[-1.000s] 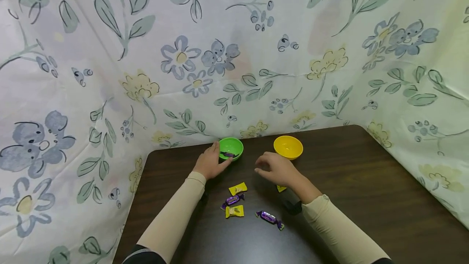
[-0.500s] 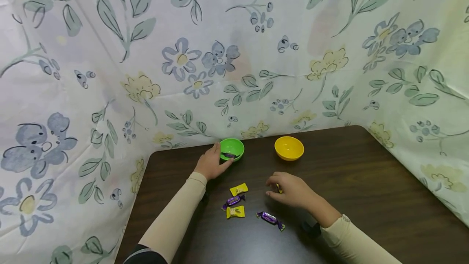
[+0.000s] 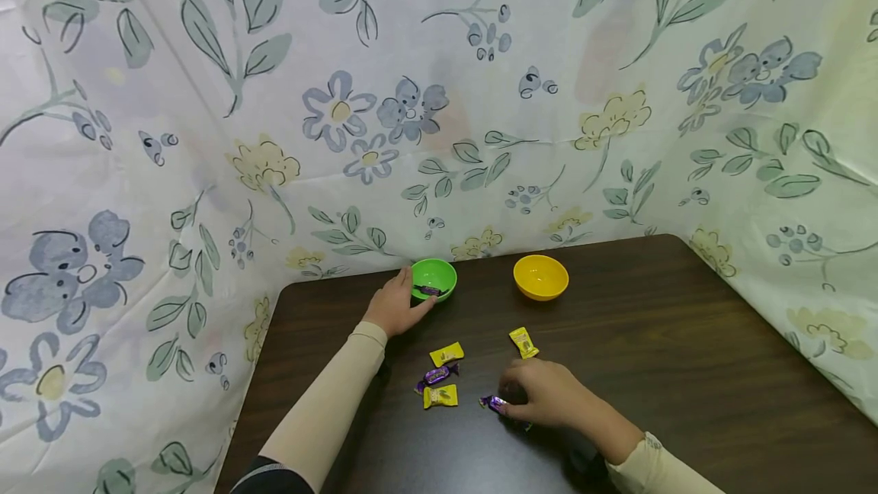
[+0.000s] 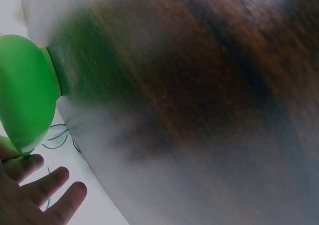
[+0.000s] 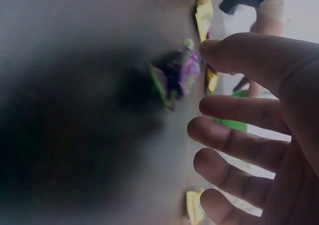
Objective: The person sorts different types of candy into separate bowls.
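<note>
My left hand (image 3: 394,305) lies at the left side of a green bowl (image 3: 444,276), thumb and fingers spread along its edge. In the left wrist view, straight fingers (image 4: 54,181) stand by the green bowl's side. A purple-wrapped candy (image 3: 428,290) sits inside the bowl. My right hand (image 3: 549,395) hovers over another purple candy (image 5: 188,73), its fingers apart and gripping nothing. That candy is partly hidden by the thumb in the head view. Just beyond the right hand lies a yellow-wrapped candy (image 3: 524,342).
Left of the right hand, a yellow candy (image 3: 447,354), a purple candy (image 3: 437,376) and a second yellow candy (image 3: 440,396) lie in a column. A yellow bowl (image 3: 540,278) stands at the back of the dark wooden table (image 3: 686,357). Floral cloth (image 3: 480,136) hangs behind.
My right hand has moved back from near the yellow bowl, past the yellow candy, to the purple candy. The left hand has stayed at the green bowl.
</note>
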Motion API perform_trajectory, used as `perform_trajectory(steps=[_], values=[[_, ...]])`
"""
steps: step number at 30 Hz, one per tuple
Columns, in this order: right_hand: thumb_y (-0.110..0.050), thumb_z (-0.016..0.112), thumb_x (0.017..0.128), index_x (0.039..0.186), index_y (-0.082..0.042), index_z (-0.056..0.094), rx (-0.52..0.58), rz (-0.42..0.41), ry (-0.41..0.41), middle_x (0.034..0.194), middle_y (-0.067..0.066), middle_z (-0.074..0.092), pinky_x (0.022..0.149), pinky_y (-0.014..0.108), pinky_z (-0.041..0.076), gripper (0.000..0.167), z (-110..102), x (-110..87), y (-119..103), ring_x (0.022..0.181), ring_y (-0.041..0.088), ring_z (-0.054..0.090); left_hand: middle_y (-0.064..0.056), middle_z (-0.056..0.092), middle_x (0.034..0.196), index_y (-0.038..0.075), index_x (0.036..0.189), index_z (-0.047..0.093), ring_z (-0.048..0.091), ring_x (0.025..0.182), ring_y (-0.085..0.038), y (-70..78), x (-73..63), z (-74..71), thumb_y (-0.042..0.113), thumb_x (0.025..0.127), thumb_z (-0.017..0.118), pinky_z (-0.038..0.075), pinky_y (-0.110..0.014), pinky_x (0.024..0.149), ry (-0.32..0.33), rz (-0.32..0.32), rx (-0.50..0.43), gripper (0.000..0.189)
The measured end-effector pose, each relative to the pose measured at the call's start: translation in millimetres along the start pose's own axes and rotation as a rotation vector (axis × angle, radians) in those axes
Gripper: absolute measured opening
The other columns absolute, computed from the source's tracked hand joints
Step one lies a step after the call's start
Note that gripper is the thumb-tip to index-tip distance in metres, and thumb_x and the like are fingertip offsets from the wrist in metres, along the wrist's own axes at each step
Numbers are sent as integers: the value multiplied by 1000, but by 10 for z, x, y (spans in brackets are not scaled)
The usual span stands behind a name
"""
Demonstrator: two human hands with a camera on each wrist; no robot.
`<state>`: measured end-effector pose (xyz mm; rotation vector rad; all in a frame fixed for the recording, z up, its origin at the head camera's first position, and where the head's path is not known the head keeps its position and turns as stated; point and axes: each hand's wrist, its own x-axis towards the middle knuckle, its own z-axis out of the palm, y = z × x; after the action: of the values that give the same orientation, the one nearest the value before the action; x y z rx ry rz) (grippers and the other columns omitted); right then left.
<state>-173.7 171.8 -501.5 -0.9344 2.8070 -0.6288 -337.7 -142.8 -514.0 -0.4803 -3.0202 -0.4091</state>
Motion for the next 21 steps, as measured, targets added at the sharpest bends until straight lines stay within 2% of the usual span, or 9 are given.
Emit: perform_trajectory(steps=[6, 14, 21], values=[[-39, 87, 86, 99, -21, 76, -19, -7, 2, 88, -14, 61, 60, 23, 44, 25, 78, -55, -32, 72, -2, 48, -24, 33, 171, -5, 166, 26, 46, 151, -42, 8, -14, -5, 72, 101, 50, 45, -56, 119, -8, 0, -14, 104], [-29, 87, 87, 95, -21, 75, -39, -14, -10, 83, -14, 60, 59, 22, 43, 16, 92, -44, -52, 70, -1, 46, -24, 33, 171, -5, 165, 26, 46, 151, -42, 11, -25, -29, 71, 101, 51, 44, -57, 120, -17, 6, -16, 103], [-27, 86, 88, 98, -21, 77, -52, -33, 43, 86, -13, 62, 59, 22, 43, 15, 70, 24, -27, 69, -2, 46, -24, 33, 171, -5, 165, 26, 46, 151, -41, 34, -26, -73, 73, 101, 47, 45, -55, 120, -24, 12, 1, 103]])
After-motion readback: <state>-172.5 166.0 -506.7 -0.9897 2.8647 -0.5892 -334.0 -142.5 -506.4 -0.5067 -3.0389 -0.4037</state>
